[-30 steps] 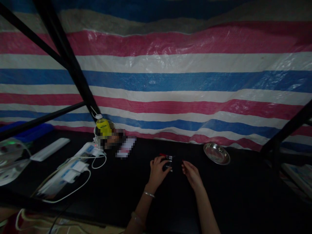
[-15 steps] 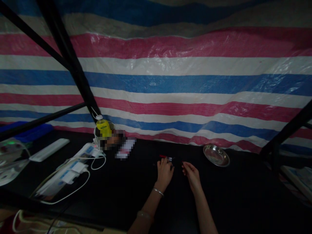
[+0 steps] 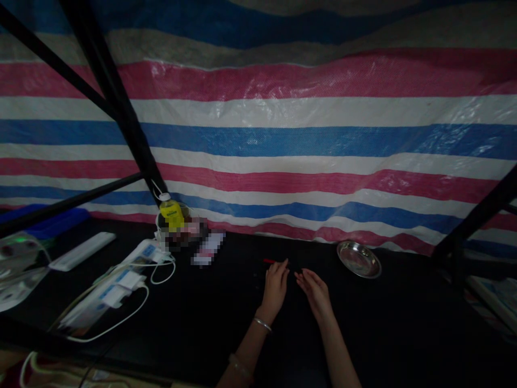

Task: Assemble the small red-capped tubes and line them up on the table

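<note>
In the middle of the head view, my left hand (image 3: 276, 284) is closed over a slim red pen-like object (image 3: 267, 261). Its red end sticks out to the left of my fingers, which cover the rest; the index finger reaches forward along it. Just to the right, my right hand (image 3: 317, 291) has thumb and fingertips pinched together. Whatever is in that pinch is too small and dark to make out. A narrow gap separates the two hands. Both are low over the black tabletop (image 3: 388, 318).
A shiny metal dish (image 3: 358, 259) stands at the back right. Toward the left are a yellow-labelled bottle (image 3: 172, 213), a blurred-out flat item (image 3: 208, 248), and a power strip (image 3: 121, 285) with white cables. A striped tarp (image 3: 283, 140) hangs behind, beside a black metal post (image 3: 117, 102).
My right hand has moved slightly left, closer to my left hand. The left fingers have stretched forward over the red object, hiding its silvery part. The red tip at my right fingertips no longer shows.
</note>
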`<control>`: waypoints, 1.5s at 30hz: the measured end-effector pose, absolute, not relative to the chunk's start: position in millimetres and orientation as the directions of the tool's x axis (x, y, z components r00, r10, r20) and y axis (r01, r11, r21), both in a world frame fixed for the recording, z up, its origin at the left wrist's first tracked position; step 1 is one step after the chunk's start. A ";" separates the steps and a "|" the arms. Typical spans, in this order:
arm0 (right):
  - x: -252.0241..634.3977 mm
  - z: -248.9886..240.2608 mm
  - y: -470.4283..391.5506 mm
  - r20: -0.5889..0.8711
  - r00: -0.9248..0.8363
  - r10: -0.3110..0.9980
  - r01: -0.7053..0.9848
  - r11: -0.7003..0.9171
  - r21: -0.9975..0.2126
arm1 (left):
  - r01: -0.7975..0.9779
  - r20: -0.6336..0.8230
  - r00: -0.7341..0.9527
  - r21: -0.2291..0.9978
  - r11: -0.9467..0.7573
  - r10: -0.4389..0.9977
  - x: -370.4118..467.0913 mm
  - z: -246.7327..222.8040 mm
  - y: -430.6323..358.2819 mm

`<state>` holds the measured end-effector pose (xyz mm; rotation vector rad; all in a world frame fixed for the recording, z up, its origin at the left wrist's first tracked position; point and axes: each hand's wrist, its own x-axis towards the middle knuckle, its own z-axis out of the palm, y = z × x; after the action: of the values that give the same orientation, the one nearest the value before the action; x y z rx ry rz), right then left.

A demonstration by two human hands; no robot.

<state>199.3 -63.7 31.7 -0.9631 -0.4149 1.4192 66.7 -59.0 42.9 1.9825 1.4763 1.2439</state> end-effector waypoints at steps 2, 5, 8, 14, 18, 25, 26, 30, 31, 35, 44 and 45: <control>195.6 34.6 -65.9 -0.293 0.078 0.953 -0.655 -0.173 -0.735 | 0.452 0.431 0.019 0.801 -0.392 0.902 68.1 45.1 -59.1; 190.6 36.3 -68.6 -0.299 -0.008 0.954 -0.665 -0.228 -0.711 | 0.278 0.377 -0.068 0.896 -0.346 0.924 69.9 51.0 -60.0; 188.0 35.3 -69.5 -0.301 -0.031 0.953 -0.680 -0.241 -0.693 | 0.117 0.280 -0.147 0.957 -0.264 0.949 70.6 55.3 -60.9; 189.4 33.7 -68.6 -0.303 -0.034 0.952 -0.689 -0.242 -0.684 | -0.089 0.202 -0.176 0.972 -0.220 0.963 71.3 53.1 -60.3; 190.1 34.0 -68.5 -0.291 -0.030 0.956 -0.673 -0.235 -0.701 | -0.120 0.185 -0.180 0.971 -0.209 0.966 72.4 53.0 -60.7; 188.3 33.8 -70.1 -0.278 -0.010 0.961 -0.616 -0.225 -0.755 | -0.035 0.213 -0.125 0.975 -0.219 0.969 72.4 59.0 -65.8; 188.4 33.5 -70.3 -0.278 -0.009 0.961 -0.606 -0.226 -0.763 | 0.002 0.225 -0.114 0.974 -0.226 0.968 72.0 59.9 -66.5; 189.7 31.6 -69.5 -0.295 -0.017 0.955 -0.633 -0.238 -0.737 | 0.143 0.308 -0.111 0.946 -0.292 0.945 69.3 62.9 -67.9; 190.1 31.3 -69.2 -0.303 -0.023 0.953 -0.654 -0.243 -0.716 | 0.171 0.331 -0.112 0.935 -0.310 0.937 68.2 63.4 -68.1; 191.7 31.8 -68.1 -0.332 -0.076 0.940 -0.718 -0.282 -0.636 | 0.323 0.400 -0.079 0.877 -0.356 0.913 59.8 62.9 -69.4; 198.2 32.7 -66.8 -0.362 -0.139 0.922 -0.772 -0.330 -0.544 | 0.821 0.264 -0.092 0.565 -0.077 0.960 17.4 39.2 -80.4; 198.2 32.8 -66.7 -0.361 -0.133 0.923 -0.767 -0.327 -0.552 | 0.839 0.239 -0.100 0.542 -0.047 0.966 15.0 36.8 -81.1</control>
<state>198.2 -66.7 32.8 -0.7805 -0.2754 1.7465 15.0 -81.1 36.8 1.9479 2.0050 0.8593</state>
